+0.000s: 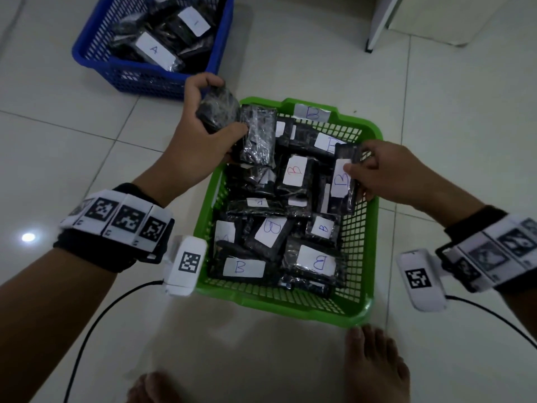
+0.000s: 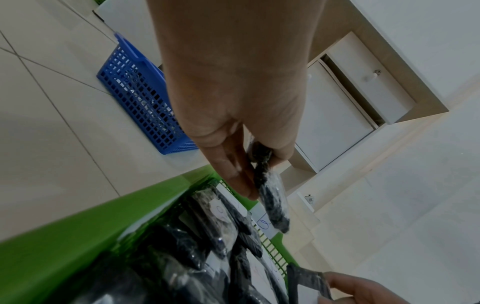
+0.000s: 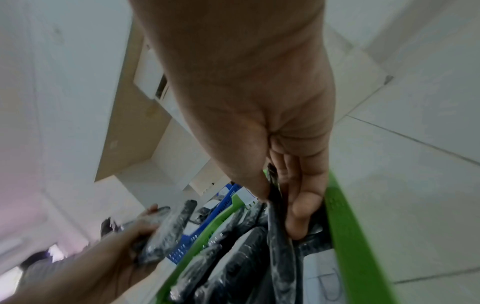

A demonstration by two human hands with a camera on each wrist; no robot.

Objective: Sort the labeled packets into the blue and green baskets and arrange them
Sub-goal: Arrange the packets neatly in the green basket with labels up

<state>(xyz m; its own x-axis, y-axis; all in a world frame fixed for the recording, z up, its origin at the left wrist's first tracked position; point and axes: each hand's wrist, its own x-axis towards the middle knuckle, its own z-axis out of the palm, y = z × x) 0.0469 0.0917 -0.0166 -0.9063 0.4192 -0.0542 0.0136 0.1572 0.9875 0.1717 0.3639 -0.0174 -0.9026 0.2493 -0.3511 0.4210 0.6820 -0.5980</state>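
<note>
A green basket (image 1: 360, 311) on the floor holds several black plastic-wrapped packets with white labels marked B. My left hand (image 1: 200, 132) grips black packets (image 1: 258, 135) over the basket's far left corner; the same packets (image 2: 272, 203) hang from its fingers in the left wrist view. My right hand (image 1: 377, 173) pinches an upright packet labeled B (image 1: 343, 181) at the basket's right side, also seen as a dark packet (image 3: 279, 226) between thumb and fingers. A blue basket (image 1: 96, 59) at the far left holds packets, one labeled A (image 1: 155, 50).
White tiled floor surrounds both baskets. A white cabinet (image 1: 386, 21) stands at the far right. My bare feet (image 1: 374, 367) are just below the green basket's near edge. Black cables (image 1: 96, 321) trail from the wrist cameras.
</note>
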